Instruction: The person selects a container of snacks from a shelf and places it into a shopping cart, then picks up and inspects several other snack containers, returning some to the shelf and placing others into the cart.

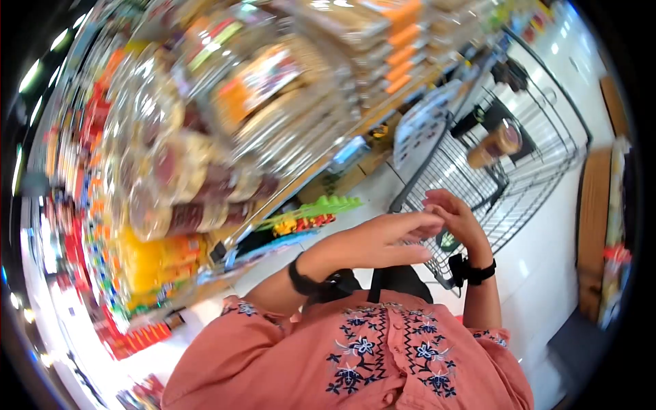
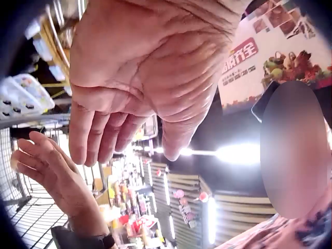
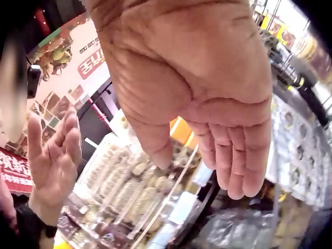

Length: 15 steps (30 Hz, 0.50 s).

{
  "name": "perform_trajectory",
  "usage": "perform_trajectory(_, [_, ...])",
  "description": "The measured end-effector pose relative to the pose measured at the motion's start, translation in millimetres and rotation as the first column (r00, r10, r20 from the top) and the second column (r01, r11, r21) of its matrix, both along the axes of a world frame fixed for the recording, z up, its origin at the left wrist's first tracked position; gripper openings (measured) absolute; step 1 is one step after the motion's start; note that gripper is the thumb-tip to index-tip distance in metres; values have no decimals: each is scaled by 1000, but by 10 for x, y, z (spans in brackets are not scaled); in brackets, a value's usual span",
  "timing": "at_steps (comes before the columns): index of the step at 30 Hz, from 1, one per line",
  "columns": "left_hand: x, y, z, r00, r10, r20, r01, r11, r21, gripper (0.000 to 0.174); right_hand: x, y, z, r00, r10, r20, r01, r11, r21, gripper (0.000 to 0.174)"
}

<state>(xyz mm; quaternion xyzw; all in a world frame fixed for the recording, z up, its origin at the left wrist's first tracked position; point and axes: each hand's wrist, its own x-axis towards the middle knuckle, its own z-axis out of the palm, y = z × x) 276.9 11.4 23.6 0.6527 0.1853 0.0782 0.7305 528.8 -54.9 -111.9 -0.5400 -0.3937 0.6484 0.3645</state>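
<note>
In the head view my left hand (image 1: 386,239) reaches across in front of the chest, fingers nearly straight and empty. Close beside it, my right hand (image 1: 461,219) is raised with loosely bent fingers, holding nothing; whether the fingertips touch is unclear. The left wrist view has the left palm (image 2: 150,72) large, fingers extended, with the right hand (image 2: 59,179) apart at the lower left. In the right wrist view the right palm (image 3: 192,88) shows straight fingers, and the left hand (image 3: 54,158) appears at the left. Both wrists wear black straps.
A wire shopping cart (image 1: 540,184) stands ahead on the right, with a brown-filled container (image 1: 502,140) and dark items inside. Shelves on the left hold clear packaged foods (image 1: 273,89) and yellow packs (image 1: 147,263). Brown boxes (image 1: 594,225) stand at the far right.
</note>
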Motion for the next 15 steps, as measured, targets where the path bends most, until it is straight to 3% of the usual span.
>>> perform_trajectory(2, [-705,-174,220,998,61,0,-61,996,-72,61,-425,97,382,988,149,-34,-147,987,63,43])
perform_trajectory(5, [-1664,-558,366,970,244,-17,-242,948,-207,57,-1116,228,875,915,396,72,-402,907,122,44])
perform_trajectory(8, [-2516,-946,184,834,551,8,-523,796,-304,49,-1887,292,1071,818,576,-12,-559,799,222,46])
perform_trajectory(11, [-3361,-1182,-84,627,778,-45,-754,590,-290,50,-2629,303,1337,693,720,31,-705,668,237,46])
perform_trajectory(14, [-3792,-1207,-334,150,987,-62,-962,131,-238,52,-3257,277,1243,613,780,127,-772,558,303,50])
perform_trajectory(15, [-3867,-1175,-420,74,996,-56,-988,65,-143,53,-3468,254,1201,620,777,105,-765,570,299,51])
